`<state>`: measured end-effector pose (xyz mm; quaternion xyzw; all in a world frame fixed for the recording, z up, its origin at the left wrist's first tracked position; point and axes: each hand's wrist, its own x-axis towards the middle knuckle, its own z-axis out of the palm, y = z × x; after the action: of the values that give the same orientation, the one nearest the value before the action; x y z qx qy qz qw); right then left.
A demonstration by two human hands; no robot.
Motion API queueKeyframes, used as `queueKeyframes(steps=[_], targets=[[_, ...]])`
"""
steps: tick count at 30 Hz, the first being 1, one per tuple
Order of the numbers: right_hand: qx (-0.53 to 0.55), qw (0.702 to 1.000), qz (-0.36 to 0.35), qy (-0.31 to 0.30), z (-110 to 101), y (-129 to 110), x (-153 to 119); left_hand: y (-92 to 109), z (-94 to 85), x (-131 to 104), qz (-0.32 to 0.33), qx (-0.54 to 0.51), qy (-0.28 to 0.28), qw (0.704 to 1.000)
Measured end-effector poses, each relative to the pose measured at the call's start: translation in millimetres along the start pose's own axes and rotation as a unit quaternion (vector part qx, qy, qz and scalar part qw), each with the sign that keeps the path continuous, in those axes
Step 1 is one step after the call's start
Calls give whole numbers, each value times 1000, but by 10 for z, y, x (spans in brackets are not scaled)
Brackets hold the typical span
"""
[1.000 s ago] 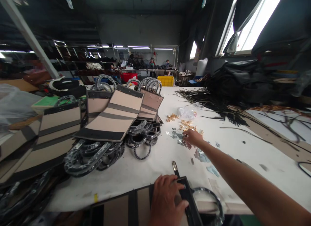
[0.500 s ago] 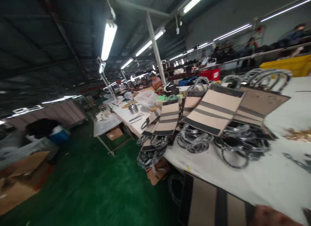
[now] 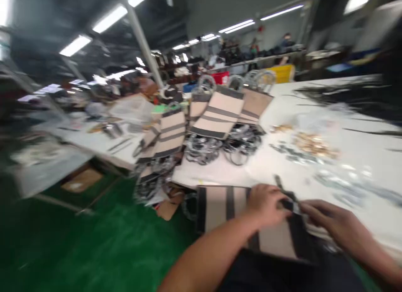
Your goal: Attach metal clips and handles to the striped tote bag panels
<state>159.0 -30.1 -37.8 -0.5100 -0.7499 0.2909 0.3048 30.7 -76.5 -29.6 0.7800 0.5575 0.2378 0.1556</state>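
A beige panel with dark stripes, apparently a bag piece, lies in front of me at the near table edge, over my dark clothing. My left hand rests across its right part, fingers curled on the black end band. At that band my right hand has thumb and fingers pinched together beside a small shiny piece. Blur hides what exactly is between those fingertips. A short dark strip sticks up just beyond my left fingers.
Similar striped pieces with plastic-wrapped ring handles are piled on the white table. Gold-coloured metal parts and silvery parts lie to the right. Dark strips lie farther back. Green floor is at left.
My view has swung to the right. Both forearms have come into view, with both hands now at the striped panel's black end; earlier only one blurred hand showed at its edge.
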Motion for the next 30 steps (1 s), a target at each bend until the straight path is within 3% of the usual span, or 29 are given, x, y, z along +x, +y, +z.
queueKeyframes(steps=[2,5,9,13,23,30], targets=[[-4,997,71,-34,-444,283,-388,-84,77,114,-6,-21,43,999],[54,985,147,-78,-712,360,-602,-216,194,244,30,-36,60,997],[63,983,163,-56,-639,236,-519,-258,194,210,59,-24,65,996],[33,990,117,-74,-541,156,-477,-260,177,182,50,-16,62,997],[-43,994,69,-77,-500,166,-460,-268,178,175,44,-29,58,997],[-94,994,47,-35,-450,210,-495,-274,156,177,45,-40,53,997]])
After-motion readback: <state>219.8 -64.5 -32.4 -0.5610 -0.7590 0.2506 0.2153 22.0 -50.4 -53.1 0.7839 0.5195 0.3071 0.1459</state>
